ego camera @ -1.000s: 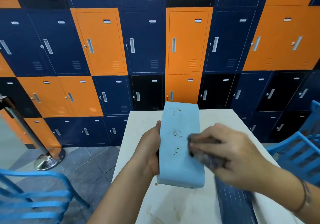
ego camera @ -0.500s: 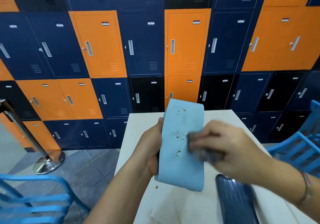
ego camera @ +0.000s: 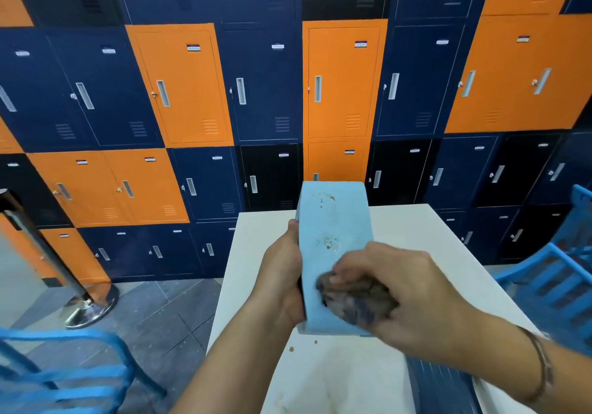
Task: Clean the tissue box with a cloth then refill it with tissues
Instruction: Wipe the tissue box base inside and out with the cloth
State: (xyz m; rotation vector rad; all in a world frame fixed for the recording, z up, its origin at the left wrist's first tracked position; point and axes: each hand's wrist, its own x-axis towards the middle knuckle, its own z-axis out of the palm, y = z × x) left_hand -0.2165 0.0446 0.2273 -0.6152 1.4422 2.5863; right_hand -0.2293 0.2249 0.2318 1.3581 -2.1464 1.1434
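Note:
A light blue tissue box (ego camera: 331, 221) stands tilted on its near end over the white table (ego camera: 416, 237), its broad face toward me with brown stains near the top and middle. My left hand (ego camera: 282, 272) grips its left edge. My right hand (ego camera: 407, 295) holds a crumpled dark cloth (ego camera: 355, 298) and presses it against the lower part of the box face. The box's lower right corner is hidden behind that hand. No tissues are in sight.
A dark blue ribbed object (ego camera: 445, 388) lies on the table near my right wrist. Brown crumbs (ego camera: 291, 348) dot the tabletop. Blue chairs stand at the left (ego camera: 64, 378) and right (ego camera: 557, 282). A metal stanchion (ego camera: 86, 304) and lockers (ego camera: 179, 86) stand beyond.
My right hand has slid the cloth down from the middle of the box face to its lower part. The box stays upright in my left hand.

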